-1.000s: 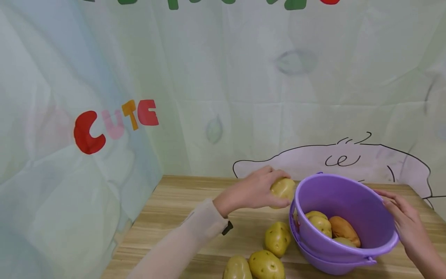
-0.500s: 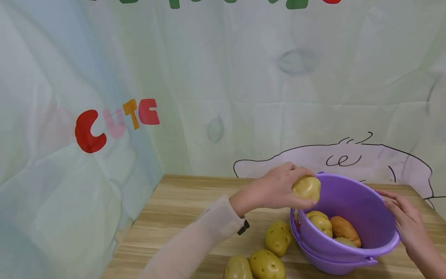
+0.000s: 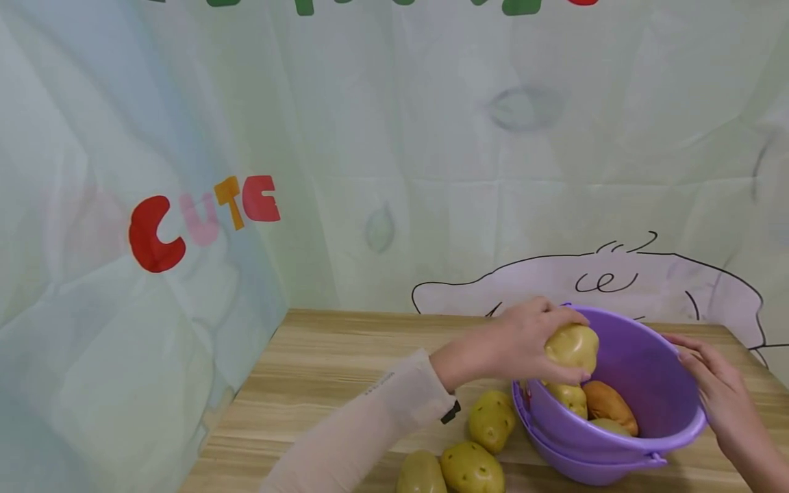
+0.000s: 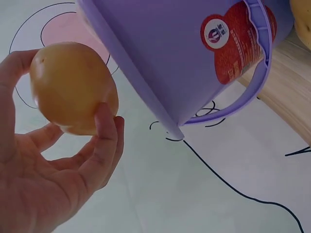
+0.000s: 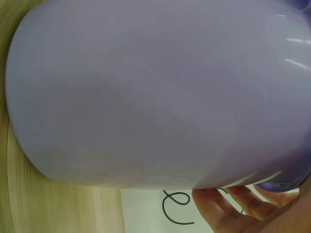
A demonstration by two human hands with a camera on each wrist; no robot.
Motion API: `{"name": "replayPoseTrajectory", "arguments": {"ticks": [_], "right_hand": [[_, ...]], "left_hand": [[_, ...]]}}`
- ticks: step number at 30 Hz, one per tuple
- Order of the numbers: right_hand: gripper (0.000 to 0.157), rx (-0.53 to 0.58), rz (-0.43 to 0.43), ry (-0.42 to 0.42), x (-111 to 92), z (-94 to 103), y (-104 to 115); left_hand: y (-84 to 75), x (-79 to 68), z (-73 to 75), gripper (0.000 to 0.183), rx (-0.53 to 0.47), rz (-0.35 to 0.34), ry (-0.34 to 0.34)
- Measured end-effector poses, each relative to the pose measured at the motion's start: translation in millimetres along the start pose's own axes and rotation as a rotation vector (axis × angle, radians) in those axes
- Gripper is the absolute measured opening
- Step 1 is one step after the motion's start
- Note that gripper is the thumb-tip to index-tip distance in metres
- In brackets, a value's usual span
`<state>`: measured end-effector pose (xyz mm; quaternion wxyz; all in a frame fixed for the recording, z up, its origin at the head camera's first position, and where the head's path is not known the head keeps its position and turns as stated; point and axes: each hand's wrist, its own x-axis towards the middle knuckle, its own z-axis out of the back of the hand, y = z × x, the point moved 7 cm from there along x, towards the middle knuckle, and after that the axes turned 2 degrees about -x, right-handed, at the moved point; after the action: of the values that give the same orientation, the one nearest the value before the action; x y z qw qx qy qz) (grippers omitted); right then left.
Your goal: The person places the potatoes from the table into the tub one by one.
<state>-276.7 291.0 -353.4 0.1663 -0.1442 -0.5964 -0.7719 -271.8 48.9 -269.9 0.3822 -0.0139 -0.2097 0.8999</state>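
My left hand (image 3: 524, 342) grips a yellow potato (image 3: 574, 348) between thumb and fingers, above the left part of the purple bucket's mouth. The left wrist view shows this potato (image 4: 73, 87) beside the rim, fingertips curled against its side. Inside the bucket (image 3: 585, 438) lie several pieces, among them a yellow potato (image 3: 570, 400) and an orange-brown one (image 3: 610, 407). My right hand (image 3: 724, 390) rests against the bucket's outer right side, fingers extended along it near the rim. In the right wrist view its fingers (image 5: 218, 208) touch the bucket wall (image 5: 146, 97).
Left of the bucket, three yellow potatoes lie on the wooden table (image 3: 345, 342): one near the bucket (image 3: 491, 421), one in front (image 3: 472, 468), one at the lower edge (image 3: 422, 472). The bucket's handle (image 4: 260, 82) hangs down. A printed cloth (image 3: 394, 137) stands behind.
My left hand has carried the potato rightward, from outside the bucket's left rim to over its opening. The right hand and the bucket have stayed in place.
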Motion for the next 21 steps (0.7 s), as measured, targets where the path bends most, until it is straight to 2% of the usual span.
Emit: {"name": "replayPoseTrajectory", "arguments": {"ticks": [6, 12, 16, 21], "right_hand": [[0.031, -0.007, 0.001, -0.004, 0, 0.0, 0], [0.031, 0.021, -0.001, 0.001, 0, -0.6, 0], [0.031, 0.039, 0.001, 0.005, 0, -0.9, 0], [0.031, 0.055, 0.003, 0.012, 0, -1.2, 0]], "left_hand": [[-8.3, 7.0, -11.5, 0.064, -0.004, -0.015, 0.028], [-18.4, 13.0, -23.3, 0.065, 0.095, -0.045, 0.053], [-21.3, 15.7, -31.4, 0.067, 0.106, -0.018, 0.092], [-23.5, 17.6, -39.6, 0.066, 0.146, 0.010, 0.097]]}}
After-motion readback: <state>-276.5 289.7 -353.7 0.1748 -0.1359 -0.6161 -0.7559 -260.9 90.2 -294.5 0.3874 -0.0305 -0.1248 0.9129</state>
